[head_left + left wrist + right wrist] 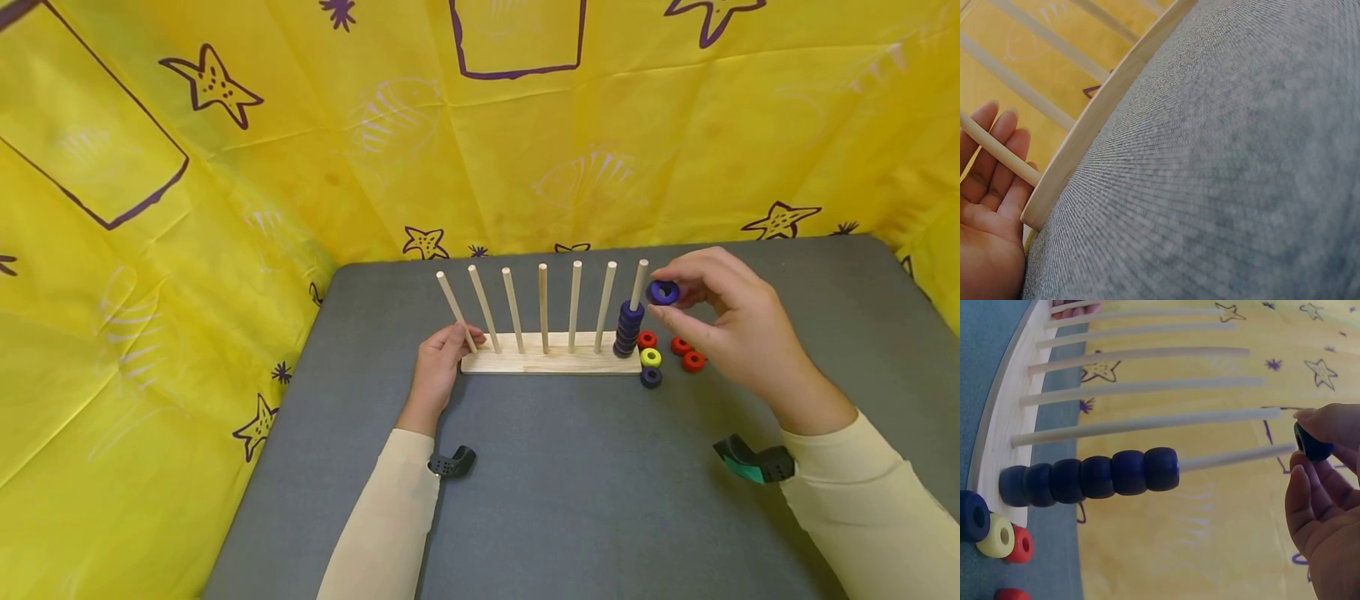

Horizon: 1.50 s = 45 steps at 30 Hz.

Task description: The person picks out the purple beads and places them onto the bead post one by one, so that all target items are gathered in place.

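Note:
A wooden base (pixel 551 360) with several upright pegs stands on the grey table. Several dark blue rings (pixel 628 329) are stacked on the rightmost peg (pixel 639 283). My right hand (pixel 723 321) pinches another blue ring (pixel 663 292) beside that peg's top; in the right wrist view this blue ring (pixel 1312 444) sits just off the peg tip (pixel 1282 450). My left hand (pixel 438 367) rests against the base's left end, fingers straight beside the leftmost peg (pixel 997 153). Loose red rings (pixel 687 353), a yellow ring (pixel 650 357) and a blue ring (pixel 651 377) lie right of the base.
A yellow cloth (pixel 300 150) with purple starfish prints hangs behind and to the left of the grey table (pixel 585 483). The other pegs (pixel 543 304) carry no rings.

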### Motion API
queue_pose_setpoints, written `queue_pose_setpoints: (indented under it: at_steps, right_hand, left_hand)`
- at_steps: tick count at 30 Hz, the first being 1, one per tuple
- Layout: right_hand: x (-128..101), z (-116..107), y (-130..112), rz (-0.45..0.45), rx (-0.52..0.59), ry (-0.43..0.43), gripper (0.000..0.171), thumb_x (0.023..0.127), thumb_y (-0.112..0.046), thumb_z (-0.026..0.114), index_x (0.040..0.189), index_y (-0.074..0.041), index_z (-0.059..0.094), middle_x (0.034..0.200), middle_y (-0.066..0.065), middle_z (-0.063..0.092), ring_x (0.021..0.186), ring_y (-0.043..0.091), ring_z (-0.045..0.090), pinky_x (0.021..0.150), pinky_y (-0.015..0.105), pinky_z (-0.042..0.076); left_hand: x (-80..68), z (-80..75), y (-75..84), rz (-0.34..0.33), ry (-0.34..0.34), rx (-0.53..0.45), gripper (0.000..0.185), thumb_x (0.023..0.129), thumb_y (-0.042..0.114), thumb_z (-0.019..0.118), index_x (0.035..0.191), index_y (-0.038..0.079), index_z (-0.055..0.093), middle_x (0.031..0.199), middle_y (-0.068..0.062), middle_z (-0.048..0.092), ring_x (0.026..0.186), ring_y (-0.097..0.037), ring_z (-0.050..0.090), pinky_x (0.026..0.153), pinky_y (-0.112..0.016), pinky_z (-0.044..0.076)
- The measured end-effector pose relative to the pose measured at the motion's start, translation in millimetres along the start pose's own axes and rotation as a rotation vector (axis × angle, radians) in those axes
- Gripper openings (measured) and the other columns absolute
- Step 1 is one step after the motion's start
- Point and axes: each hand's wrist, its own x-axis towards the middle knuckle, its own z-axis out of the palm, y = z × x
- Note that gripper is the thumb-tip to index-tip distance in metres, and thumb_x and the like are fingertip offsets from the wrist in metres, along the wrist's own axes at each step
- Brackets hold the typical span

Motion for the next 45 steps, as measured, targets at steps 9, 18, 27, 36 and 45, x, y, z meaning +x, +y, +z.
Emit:
queue_pose_setpoints:
  at_steps: [9, 18, 27, 36, 45]
  right_hand:
    - [9, 2, -1, -0.008, -0.008, 0.004, 0.047, 0.068, 0.018, 0.077, 0.110, -0.001, 0.066, 0.106, 0.003, 0.060, 0.083, 0.014, 0.056, 0.074, 0.017, 0.050]
    - [19, 3, -14, -0.021, -0.031, 0.017, 0.039, 0.069, 0.017, 0.076, 0.104, 0.005, 0.065, 0.102, 0.009, 0.059, 0.081, 0.016, 0.056, 0.074, 0.017, 0.049]
    - [28, 5, -34, -0.030, -0.022, 0.049, 0.033, 0.070, 0.022, 0.073, 0.100, 0.011, 0.063, 0.099, 0.018, 0.057, 0.080, 0.019, 0.054, 0.073, 0.015, 0.048]
    - [30, 10, -25, -0.037, 0.002, 0.076, 0.036, 0.070, 0.023, 0.071, 0.103, 0.011, 0.063, 0.100, 0.018, 0.057, 0.081, 0.018, 0.054, 0.072, 0.016, 0.048]
    - [31, 12, -24, -0.002, -0.016, 0.073, 0.034, 0.072, 0.019, 0.073, 0.104, 0.009, 0.064, 0.100, 0.015, 0.058, 0.081, 0.020, 0.055, 0.072, 0.016, 0.048]
  left_hand:
    - [0.0, -0.5, 2.0, -0.012, -0.011, -0.018, 0.041, 0.100, 0.034, 0.050, 0.102, -0.003, 0.069, 0.099, -0.021, 0.066, 0.100, -0.032, 0.062, 0.090, -0.040, 0.048]
    - [-4.3, 4.2, 26.6, -0.009, -0.038, -0.019, 0.043, 0.102, 0.029, 0.048, 0.104, -0.012, 0.064, 0.103, -0.031, 0.062, 0.102, -0.040, 0.059, 0.091, -0.042, 0.047]
    - [-5.0, 5.3, 30.9, 0.003, -0.042, -0.026, 0.042, 0.102, 0.027, 0.048, 0.105, -0.013, 0.063, 0.103, -0.031, 0.062, 0.103, -0.042, 0.058, 0.092, -0.046, 0.046]
    - [-5.8, 4.9, 30.4, 0.001, -0.042, -0.022, 0.043, 0.102, 0.028, 0.049, 0.105, -0.012, 0.063, 0.103, -0.029, 0.063, 0.102, -0.038, 0.060, 0.091, -0.045, 0.046]
    - [-6.2, 4.6, 30.8, -0.008, -0.037, -0.002, 0.043, 0.101, 0.030, 0.049, 0.105, -0.010, 0.064, 0.103, -0.028, 0.064, 0.102, -0.036, 0.060, 0.091, -0.042, 0.047]
